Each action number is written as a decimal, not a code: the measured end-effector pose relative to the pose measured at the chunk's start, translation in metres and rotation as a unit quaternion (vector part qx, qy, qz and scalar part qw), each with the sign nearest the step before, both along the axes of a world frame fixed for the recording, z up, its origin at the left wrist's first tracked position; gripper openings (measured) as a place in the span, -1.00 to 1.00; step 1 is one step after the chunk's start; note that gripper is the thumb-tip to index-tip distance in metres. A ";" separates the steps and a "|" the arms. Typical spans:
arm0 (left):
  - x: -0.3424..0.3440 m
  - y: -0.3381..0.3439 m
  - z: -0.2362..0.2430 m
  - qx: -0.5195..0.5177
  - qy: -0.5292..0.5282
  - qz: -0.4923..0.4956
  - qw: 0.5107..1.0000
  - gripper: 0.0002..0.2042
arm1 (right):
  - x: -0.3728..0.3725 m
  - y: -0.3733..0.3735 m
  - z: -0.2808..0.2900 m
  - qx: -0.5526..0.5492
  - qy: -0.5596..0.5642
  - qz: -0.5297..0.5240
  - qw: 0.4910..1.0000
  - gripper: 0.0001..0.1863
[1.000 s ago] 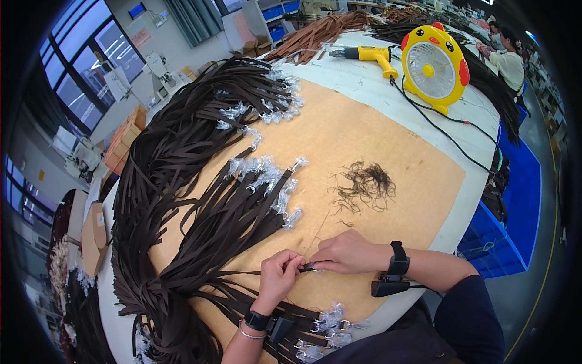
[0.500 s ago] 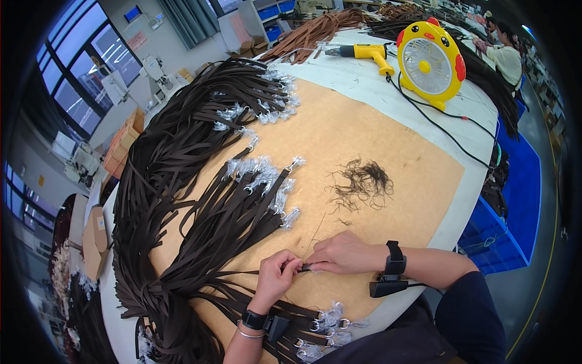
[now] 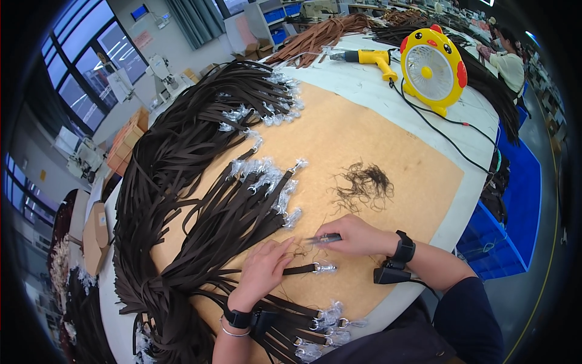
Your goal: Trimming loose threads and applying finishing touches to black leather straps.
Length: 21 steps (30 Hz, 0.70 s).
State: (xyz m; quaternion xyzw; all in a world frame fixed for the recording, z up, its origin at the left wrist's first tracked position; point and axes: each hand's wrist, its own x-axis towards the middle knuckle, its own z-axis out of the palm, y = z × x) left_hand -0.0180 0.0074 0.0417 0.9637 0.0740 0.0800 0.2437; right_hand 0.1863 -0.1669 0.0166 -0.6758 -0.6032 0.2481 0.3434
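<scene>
My right hand [image 3: 351, 235] is closed around a pair of dark thread snips [image 3: 327, 238], whose blades point left and look blurred. Just left of the blades, my left hand [image 3: 264, 270] has its fingers stretched out low over the board, its fingertips beside a few loose threads [image 3: 299, 252]. From under that hand a dark brown strap [image 3: 300, 269] comes out to the right, ending in a metal clasp wrapped in clear plastic [image 3: 325, 267]. Whether the left hand touches this strap is hidden. More straps with wrapped clasps [image 3: 330, 315] lie nearest me.
A big bundle of brown straps [image 3: 176, 139] covers the left of the tan board [image 3: 418, 200]. Dark thread scraps [image 3: 367, 185] are heaped mid-board. Behind stand a yellow chick-shaped fan [image 3: 433, 70] and a yellow heat gun [image 3: 370, 57] with cords. Blue bins [image 3: 515, 206] sit right; another person [image 3: 508, 64] is farther off.
My hands have moved apart: the right rose up and right, the snips now showing. The left let go of the strap end and shifted left, fingers straightened; the wrapped clasp now lies in view.
</scene>
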 end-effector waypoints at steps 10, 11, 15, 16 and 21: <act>-0.033 -0.011 0.009 0.058 0.030 0.051 0.997 -0.62 | -0.021 0.035 -0.046 -0.075 0.479 0.095 0.869 -0.58; -0.038 -0.012 0.005 0.056 0.032 0.055 0.996 -0.62 | -0.007 0.029 -0.039 -0.050 0.441 0.076 0.893 -0.57; -0.049 -0.016 -0.008 0.070 -0.027 0.025 0.997 -0.75 | 0.026 0.017 -0.029 0.034 0.165 -0.118 0.979 -0.60; -0.051 -0.018 -0.010 0.084 -0.053 0.020 0.995 -0.80 | 0.023 0.013 -0.016 0.017 0.056 -0.193 0.979 -0.61; -0.057 -0.028 -0.011 0.152 -0.186 0.023 0.970 -0.82 | -0.037 0.020 -0.012 0.082 0.131 0.036 0.987 -0.63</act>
